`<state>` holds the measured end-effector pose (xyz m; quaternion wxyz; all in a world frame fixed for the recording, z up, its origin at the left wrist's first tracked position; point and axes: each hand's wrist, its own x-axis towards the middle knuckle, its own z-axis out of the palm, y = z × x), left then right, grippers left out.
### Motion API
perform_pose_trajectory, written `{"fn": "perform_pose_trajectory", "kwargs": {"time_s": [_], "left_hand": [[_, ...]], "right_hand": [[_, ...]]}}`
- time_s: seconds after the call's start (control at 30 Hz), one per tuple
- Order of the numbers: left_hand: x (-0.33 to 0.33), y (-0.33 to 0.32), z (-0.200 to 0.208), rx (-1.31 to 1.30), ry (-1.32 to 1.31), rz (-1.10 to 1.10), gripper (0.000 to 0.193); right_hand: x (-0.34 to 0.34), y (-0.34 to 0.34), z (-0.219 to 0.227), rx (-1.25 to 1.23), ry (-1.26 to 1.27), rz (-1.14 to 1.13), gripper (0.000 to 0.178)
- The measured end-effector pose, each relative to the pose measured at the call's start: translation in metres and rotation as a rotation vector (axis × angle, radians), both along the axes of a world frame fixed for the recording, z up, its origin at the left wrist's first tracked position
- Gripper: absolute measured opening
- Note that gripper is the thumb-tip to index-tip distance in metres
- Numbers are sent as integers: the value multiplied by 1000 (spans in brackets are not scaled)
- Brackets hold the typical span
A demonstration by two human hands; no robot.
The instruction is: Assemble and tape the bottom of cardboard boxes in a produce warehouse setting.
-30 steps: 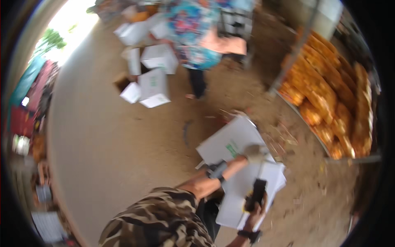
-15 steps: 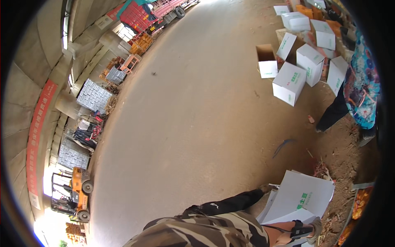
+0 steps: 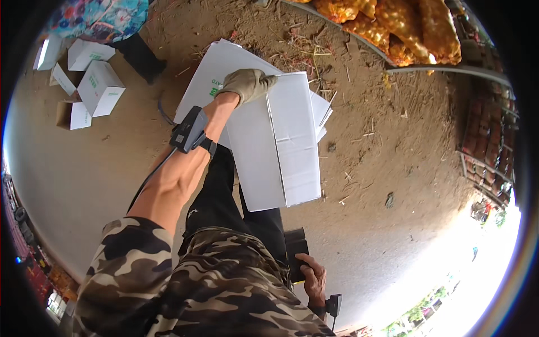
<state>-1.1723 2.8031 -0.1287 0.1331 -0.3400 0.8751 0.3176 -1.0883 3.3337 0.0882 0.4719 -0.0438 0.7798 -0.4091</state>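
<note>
My left hand (image 3: 246, 87), in a light work glove, pinches the far edge of a flattened white carton (image 3: 275, 149). The carton is lifted and tilted in front of my legs, with a fold line down its length. Under its far end lies a stack of flat white cartons (image 3: 196, 84) with green print, on the dirt. My bare right hand (image 3: 314, 275) is low by my right hip, its fingers curled against a black boxy object (image 3: 296, 251). My sleeve and body hide part of that object, and its kind is unclear.
At the far left, opened-up white cartons (image 3: 101, 87) stand near a person in a floral top (image 3: 101, 19). Orange mesh sacks (image 3: 393, 28) lie behind a metal rail (image 3: 449, 71) at the far right. Straw litter (image 3: 306, 53) covers the dirt beyond the stack.
My view has swung right from the road and parked vehicles to the carton stack. My gloved left hand now has a flattened carton raised off the stack; my right hand has come into view.
</note>
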Motion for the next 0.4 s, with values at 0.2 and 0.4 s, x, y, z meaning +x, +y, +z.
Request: {"fn": "perform_pose_trajectory", "kwargs": {"time_s": [0.2,0.4], "left_hand": [[14,-5,-13,34,30,77,56],[22,-11,15,26,-15,59,54]], "right_hand": [[25,-8,-15,149,-56,-11,40],[34,19,-55,169,-40,-51,41]]}}
